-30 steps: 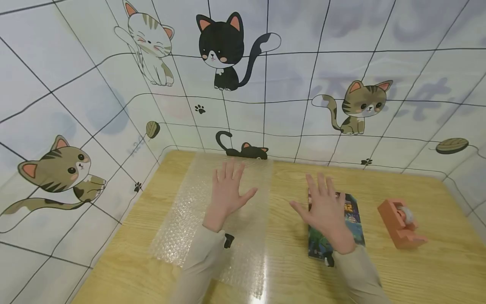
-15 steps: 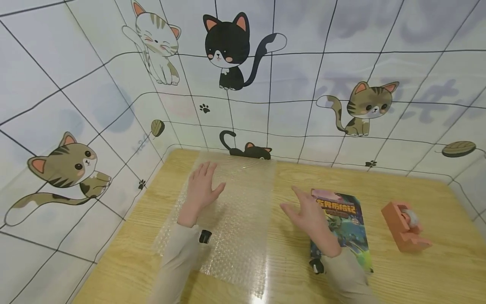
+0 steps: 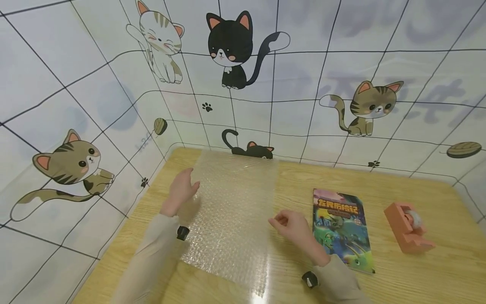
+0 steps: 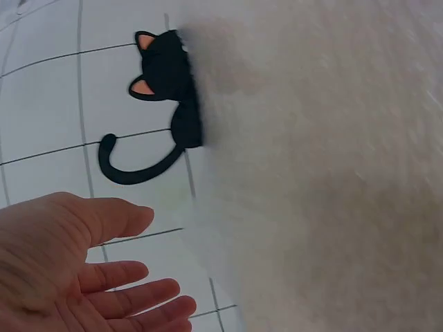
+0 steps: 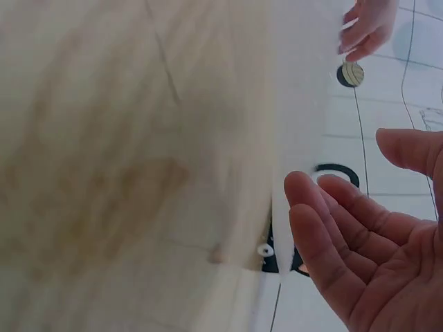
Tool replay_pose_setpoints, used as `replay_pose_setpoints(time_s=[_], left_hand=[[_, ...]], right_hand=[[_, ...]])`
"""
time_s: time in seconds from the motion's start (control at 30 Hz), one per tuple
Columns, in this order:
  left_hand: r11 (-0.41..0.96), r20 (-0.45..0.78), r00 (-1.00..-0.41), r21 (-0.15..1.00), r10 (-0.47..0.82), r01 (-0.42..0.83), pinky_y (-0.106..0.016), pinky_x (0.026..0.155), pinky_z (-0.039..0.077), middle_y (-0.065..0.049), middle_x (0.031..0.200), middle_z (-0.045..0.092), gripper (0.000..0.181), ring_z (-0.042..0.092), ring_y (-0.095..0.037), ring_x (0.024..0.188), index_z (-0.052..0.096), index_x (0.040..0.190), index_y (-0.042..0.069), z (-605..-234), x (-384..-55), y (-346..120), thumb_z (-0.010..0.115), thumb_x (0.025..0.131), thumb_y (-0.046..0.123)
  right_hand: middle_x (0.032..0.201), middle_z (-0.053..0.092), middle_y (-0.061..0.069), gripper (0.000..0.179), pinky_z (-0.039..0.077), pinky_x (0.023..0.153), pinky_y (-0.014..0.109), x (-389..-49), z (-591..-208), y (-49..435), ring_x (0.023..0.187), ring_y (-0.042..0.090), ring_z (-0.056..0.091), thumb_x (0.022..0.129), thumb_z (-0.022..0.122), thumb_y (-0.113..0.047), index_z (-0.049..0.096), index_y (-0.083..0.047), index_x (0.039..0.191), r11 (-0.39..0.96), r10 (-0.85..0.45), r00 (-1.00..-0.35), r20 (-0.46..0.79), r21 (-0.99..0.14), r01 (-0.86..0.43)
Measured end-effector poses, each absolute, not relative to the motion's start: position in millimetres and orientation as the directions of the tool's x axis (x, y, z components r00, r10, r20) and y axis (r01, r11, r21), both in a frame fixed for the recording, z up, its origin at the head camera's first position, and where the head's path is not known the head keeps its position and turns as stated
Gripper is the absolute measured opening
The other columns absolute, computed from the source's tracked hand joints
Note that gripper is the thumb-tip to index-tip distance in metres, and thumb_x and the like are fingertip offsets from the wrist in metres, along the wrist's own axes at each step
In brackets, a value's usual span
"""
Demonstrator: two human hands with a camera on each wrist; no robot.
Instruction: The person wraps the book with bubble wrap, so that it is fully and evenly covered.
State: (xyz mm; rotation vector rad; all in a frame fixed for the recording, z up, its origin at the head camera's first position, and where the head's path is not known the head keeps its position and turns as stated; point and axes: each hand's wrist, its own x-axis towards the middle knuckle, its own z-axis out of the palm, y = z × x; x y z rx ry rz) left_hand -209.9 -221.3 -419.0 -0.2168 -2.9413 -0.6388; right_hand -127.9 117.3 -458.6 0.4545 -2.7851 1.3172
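Note:
A sheet of clear bubble wrap (image 3: pixel 235 211) lies flat on the wooden table, left of the middle. My left hand (image 3: pixel 179 192) is at its left edge, thumb apart from the fingers and nothing between them, as the left wrist view also shows with the hand (image 4: pixel 104 270). Near the sheet's right edge is my right hand (image 3: pixel 294 228). In the right wrist view that hand (image 5: pixel 374 242) has loosely bent fingers and a separate thumb, holding nothing. Whether either hand touches the sheet I cannot tell. To the right lies a colourful book (image 3: pixel 343 223), cover up.
An orange tape dispenser (image 3: pixel 408 228) with a roll of tape stands right of the book on the table (image 3: pixel 448 270). Walls (image 3: pixel 296 84) printed with cartoon cats close off the back and sides. Each wrist carries a small black device (image 3: pixel 183 233).
My left hand has moved left, off the middle of the bubble wrap to its edge. My right hand has come off the book, nearer me and leftward, its fingers now bent. Sheet and book lie still.

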Motion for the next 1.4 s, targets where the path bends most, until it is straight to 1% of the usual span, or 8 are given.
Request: replay_pose_setpoints(time_s=[0.2, 0.47, 0.57, 0.67, 0.83, 0.93, 1.1, 1.4], left_hand=[[0.841, 0.038, -0.995, 0.533, 0.088, 0.095, -0.053, 0.09, 0.046, -0.038, 0.121, 0.049, 0.05, 0.051, -0.049, 0.109, 0.039, 0.128, -0.019, -431.4, -213.2, -243.0, 0.058, 0.09, 0.008], [0.776, -0.044, -0.999, 0.631, 0.03, -0.004, -0.049, 0.083, 0.051, -0.035, 0.113, 0.056, 0.046, 0.056, -0.046, 0.102, 0.044, 0.124, -0.017, -444.7, -218.9, -263.8, 0.059, 0.09, 0.01], [0.762, -0.067, -0.998, 0.646, -0.005, -0.047, -0.042, 0.076, 0.053, -0.031, 0.108, 0.059, 0.043, 0.058, -0.04, 0.096, 0.049, 0.121, -0.016, -447.3, -220.4, -269.0, 0.06, 0.089, 0.009], [0.725, -0.098, -0.995, 0.684, -0.021, -0.083, -0.033, 0.063, 0.053, -0.028, 0.1, 0.061, 0.036, 0.061, -0.03, 0.08, 0.054, 0.115, -0.015, -447.9, -220.1, -272.1, 0.061, 0.087, 0.006], [0.64, -0.154, -0.988, 0.756, -0.029, -0.136, -0.023, 0.052, 0.05, -0.016, 0.08, 0.063, 0.025, 0.056, -0.013, 0.06, 0.06, 0.104, -0.014, -449.2, -216.3, -274.9, 0.061, 0.085, 0.003], [0.605, -0.19, -0.981, 0.778, -0.03, -0.169, -0.022, 0.054, 0.051, -0.009, 0.076, 0.061, 0.023, 0.054, -0.01, 0.062, 0.06, 0.101, -0.013, -451.8, -211.8, -276.2, 0.061, 0.086, 0.004], [0.542, -0.259, -0.966, 0.809, -0.022, -0.229, -0.025, 0.06, 0.053, -0.008, 0.082, 0.06, 0.023, 0.056, -0.01, 0.067, 0.058, 0.101, -0.013, -457.5, -199.1, -276.4, 0.059, 0.088, 0.006], [0.379, -0.367, -0.93, 0.864, 0.023, -0.332, -0.023, 0.056, 0.053, -0.002, 0.073, 0.058, 0.015, 0.057, -0.009, 0.062, 0.055, 0.095, -0.008, -467.8, -172.3, -273.9, 0.059, 0.088, 0.004]], right_hand=[[0.064, 0.062, 0.0, 0.018, 0.046, 0.046, 0.02, -118.6, -466.2, 108.1, 0.05, 0.007, 0.054, 0.085, 0.068, -0.017, 0.066, 0.0, 0.08, 0.532, -0.277, -0.958, 0.077, -0.818, -0.22], [0.056, 0.061, 0.006, 0.02, 0.046, 0.04, 0.023, -108.8, -472.4, 102.1, 0.045, 0.014, 0.056, 0.087, 0.066, -0.015, 0.065, 0.002, 0.078, 0.453, -0.308, -0.951, -0.03, -0.884, -0.119], [0.058, 0.063, 0.009, 0.02, 0.049, 0.042, 0.024, -107.0, -474.6, 100.0, 0.047, 0.017, 0.059, 0.087, 0.065, -0.013, 0.065, 0.004, 0.077, 0.407, -0.33, -0.943, -0.05, -0.908, -0.095], [0.059, 0.063, 0.009, 0.019, 0.051, 0.043, 0.025, -106.3, -474.6, 99.1, 0.049, 0.017, 0.061, 0.088, 0.062, -0.01, 0.064, 0.005, 0.077, 0.385, -0.322, -0.944, -0.073, -0.921, -0.06], [0.059, 0.061, 0.006, 0.018, 0.05, 0.043, 0.027, -108.8, -469.0, 103.5, 0.049, 0.014, 0.06, 0.091, 0.058, -0.009, 0.063, 0.006, 0.081, 0.392, -0.25, -0.962, -0.108, -0.92, 0.001], [0.058, 0.06, 0.006, 0.017, 0.05, 0.044, 0.027, -112.5, -464.7, 108.2, 0.049, 0.013, 0.058, 0.091, 0.057, -0.008, 0.063, 0.006, 0.083, 0.406, -0.207, -0.97, -0.129, -0.913, 0.035], [0.056, 0.058, 0.005, 0.017, 0.05, 0.043, 0.027, -119.3, -459.6, 118.6, 0.046, 0.012, 0.054, 0.092, 0.056, -0.008, 0.063, 0.007, 0.086, 0.426, -0.195, -0.97, -0.142, -0.903, 0.047], [0.055, 0.056, 0.006, 0.016, 0.046, 0.039, 0.025, -129.9, -452.6, 140.7, 0.042, 0.012, 0.05, 0.092, 0.057, -0.006, 0.064, 0.007, 0.084, 0.484, -0.239, -0.969, -0.066, -0.873, -0.059]])
